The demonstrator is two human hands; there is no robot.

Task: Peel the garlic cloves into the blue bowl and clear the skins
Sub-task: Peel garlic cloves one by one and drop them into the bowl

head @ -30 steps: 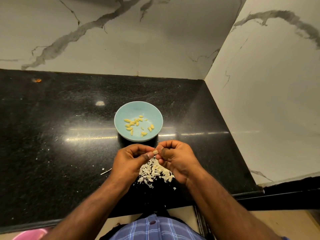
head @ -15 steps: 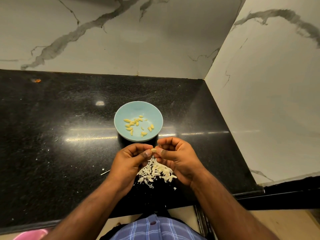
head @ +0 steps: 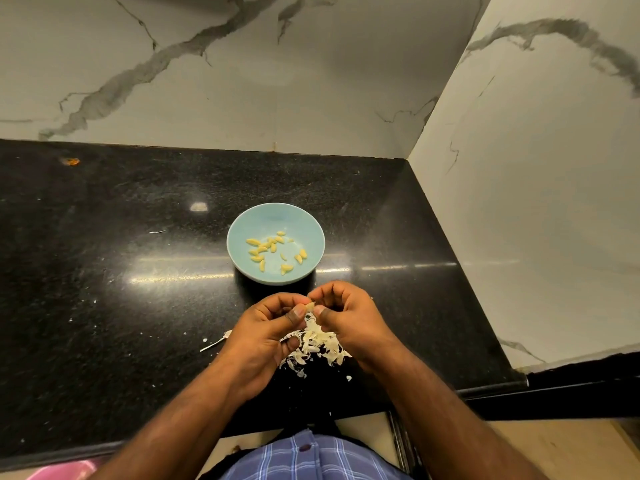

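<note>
A clove [head: 309, 306] sits pinched between my two thumbs and fingertips, held in the air just this side of the bowl [head: 239, 233]. My left hand [head: 263, 334] curls its fingers round the clove from the left, thumb tip pressed to it; my right hand [head: 349, 318] meets it from the right, thumb and curled fingers nipping the other end. The two hands touch at the clove, so they are together, both gripping it.

The bowl is pale blue and stands on the counter [head: 104, 271] just beyond my knuckles. Peeled cloves [head: 273, 252] lie scattered across its bottom, yellowish, most toward the left and near side.

Skins [head: 317, 348] lie heaped on the counter straight under my hands, partly hidden by them. Small white flecks are strewn around the heap, and a thin pale stem [head: 214, 342] lies just left of my left hand. Behind and to the right rise marble walls [head: 311, 81].
</note>
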